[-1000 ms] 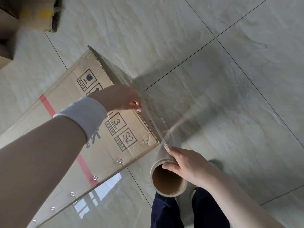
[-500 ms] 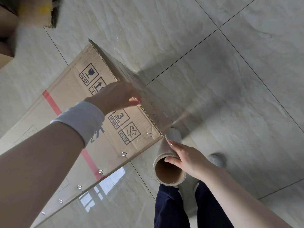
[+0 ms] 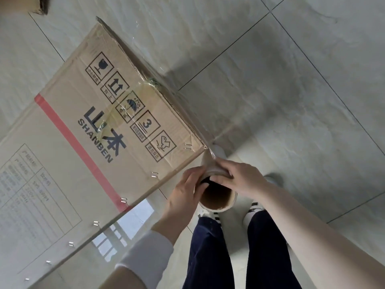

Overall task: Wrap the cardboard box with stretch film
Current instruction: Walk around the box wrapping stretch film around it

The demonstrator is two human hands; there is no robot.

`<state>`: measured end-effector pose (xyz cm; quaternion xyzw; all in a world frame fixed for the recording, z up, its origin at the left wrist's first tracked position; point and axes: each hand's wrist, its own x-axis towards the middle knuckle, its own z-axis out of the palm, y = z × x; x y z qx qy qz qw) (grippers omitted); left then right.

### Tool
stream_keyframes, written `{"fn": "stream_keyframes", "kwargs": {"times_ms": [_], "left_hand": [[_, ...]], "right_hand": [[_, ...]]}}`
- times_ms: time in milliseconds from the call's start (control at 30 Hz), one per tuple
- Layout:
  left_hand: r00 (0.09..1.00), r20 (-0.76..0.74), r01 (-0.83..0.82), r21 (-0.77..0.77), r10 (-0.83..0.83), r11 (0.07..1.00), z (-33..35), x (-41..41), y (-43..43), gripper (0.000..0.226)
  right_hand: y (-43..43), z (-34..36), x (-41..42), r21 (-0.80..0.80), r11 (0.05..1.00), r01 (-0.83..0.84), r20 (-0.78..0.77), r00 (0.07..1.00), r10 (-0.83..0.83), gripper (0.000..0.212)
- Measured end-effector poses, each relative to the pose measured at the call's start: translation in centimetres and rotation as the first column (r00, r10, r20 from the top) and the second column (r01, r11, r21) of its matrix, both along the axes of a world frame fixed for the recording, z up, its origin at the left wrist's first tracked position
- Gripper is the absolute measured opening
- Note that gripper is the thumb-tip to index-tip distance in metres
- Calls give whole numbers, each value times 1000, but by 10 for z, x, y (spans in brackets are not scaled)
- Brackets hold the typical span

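A large brown cardboard box (image 3: 68, 155) with a red stripe, handling symbols and the word SHANBEN fills the left of the head view. Clear stretch film clings to its top and right side and runs off its near right corner. The stretch film roll (image 3: 216, 195), upright with its cardboard core open toward me, stands just below that corner. My left hand (image 3: 185, 195) grips the roll's left rim, fingers curled into the core. My right hand (image 3: 239, 176) grips the far rim from the right. Both hands hold the roll together.
Pale glossy floor tiles (image 3: 281, 90) with dark grout lines spread to the right. My dark trouser legs (image 3: 239, 253) and white shoes (image 3: 253, 213) are directly under the roll. The corner of another cardboard item (image 3: 39, 5) shows at top left.
My left hand has left the box top and come down onto the roll's rim beside my right hand. The view has shifted, so the box's printed top shows in full.
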<state>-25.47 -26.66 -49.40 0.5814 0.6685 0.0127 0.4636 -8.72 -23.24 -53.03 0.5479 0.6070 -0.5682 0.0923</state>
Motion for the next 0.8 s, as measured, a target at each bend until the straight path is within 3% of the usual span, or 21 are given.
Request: {"fn": "stream_keyframes", "kwargs": {"times_ms": [67, 133, 267, 400, 500, 633, 733, 800], "left_hand": [[1000, 5, -29, 73, 29, 997, -7, -1, -3, 34], [994, 2, -106, 113, 106, 988, -10, -1, -5, 31], [977, 21, -215, 100, 214, 972, -9, 8, -20, 30], [889, 6, -457, 52, 458, 888, -5, 16, -43, 28], [789, 2, -614, -9, 614, 789, -2, 17, -56, 28], [680, -77, -733, -115, 730, 671, 0, 16, -78, 26], [751, -40, -650, -217, 659, 728, -9, 0, -80, 11], [840, -19, -524, -288, 542, 802, -15, -15, -66, 18]], "right_hand": [[-10, -4, 1, -120, 974, 192, -99, 974, -205, 77], [-29, -2, -2, -249, 887, 388, -171, 884, -435, 86], [-66, 6, -18, -297, 684, 666, -193, 660, -726, 66], [-75, 4, -29, -264, 678, 687, -169, 659, -733, 57], [-74, 5, -30, -155, 783, 602, -111, 777, -619, 58], [-70, 5, -38, -178, 861, 476, -39, 871, -489, 76], [-77, 4, -41, -241, 762, 601, -39, 779, -626, 86], [-81, 4, -40, -268, 672, 690, -62, 684, -727, 82]]}}
